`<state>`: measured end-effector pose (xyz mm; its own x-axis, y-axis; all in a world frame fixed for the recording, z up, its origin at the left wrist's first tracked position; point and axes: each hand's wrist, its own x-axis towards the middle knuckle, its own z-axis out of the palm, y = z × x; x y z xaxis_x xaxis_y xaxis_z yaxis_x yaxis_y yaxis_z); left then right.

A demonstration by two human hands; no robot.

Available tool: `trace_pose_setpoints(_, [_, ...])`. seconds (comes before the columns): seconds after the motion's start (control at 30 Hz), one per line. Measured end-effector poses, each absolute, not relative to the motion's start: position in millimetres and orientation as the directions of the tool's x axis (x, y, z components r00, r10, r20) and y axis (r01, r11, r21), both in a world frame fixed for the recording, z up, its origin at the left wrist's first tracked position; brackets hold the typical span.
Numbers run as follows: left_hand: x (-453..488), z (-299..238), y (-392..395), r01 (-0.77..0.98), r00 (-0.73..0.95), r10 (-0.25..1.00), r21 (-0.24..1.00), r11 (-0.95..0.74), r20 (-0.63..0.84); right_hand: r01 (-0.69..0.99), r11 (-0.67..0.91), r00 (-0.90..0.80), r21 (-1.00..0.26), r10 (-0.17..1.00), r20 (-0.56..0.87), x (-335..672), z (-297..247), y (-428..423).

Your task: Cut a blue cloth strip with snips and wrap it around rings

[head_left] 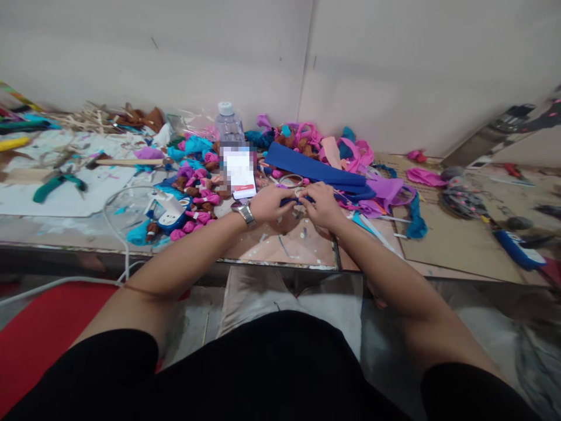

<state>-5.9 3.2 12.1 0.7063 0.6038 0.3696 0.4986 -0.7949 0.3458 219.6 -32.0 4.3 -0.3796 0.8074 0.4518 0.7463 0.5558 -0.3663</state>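
Observation:
My left hand (272, 203), with a metal wristwatch (243, 213) on its wrist, and my right hand (323, 206) meet at the middle of the low table (280, 248). Both are closed in a pinch on a small dark blue piece of fabric (297, 200) between them. A larger folded blue cloth (313, 171) lies just behind my hands. A pile of small pink, brown and teal fabric bows (199, 199) sits to the left of my left hand.
A phone (239, 171) leans against a plastic bottle (228, 124) behind my left hand. A glue gun (169, 210) with a white cable lies at left, with scissors (59, 184) and sticks further left. Pink and purple scraps, cardboard and tools lie at right.

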Motion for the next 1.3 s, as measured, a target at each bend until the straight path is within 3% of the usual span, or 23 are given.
trace_pose_setpoints(0.2, [-5,14,1,0.483,0.703,0.614,0.393,-0.783,0.359,0.747,0.579,-0.398,-0.326,0.783,0.479,221,5,-33])
trace_pose_setpoints(0.43, [-7,17,3,0.467,0.705,0.620,0.431,-0.772,0.345,0.751,0.549,-0.358,-0.367,0.806,0.472,221,6,-33])
trace_pose_setpoints(0.77, [-7,15,3,0.406,0.732,0.629,0.573,-0.712,0.263,0.742,0.576,-0.382,-0.341,0.783,0.491,221,5,-33])
trace_pose_setpoints(1.03, [-7,18,1,0.341,0.737,0.672,0.816,-0.466,0.075,0.713,0.594,-0.403,-0.373,0.782,0.475,222,6,-33])
trace_pose_setpoints(1.3, [-10,15,10,0.177,0.810,0.576,0.982,-0.061,-0.110,0.656,0.646,-0.459,-0.389,0.751,0.474,223,9,-32])
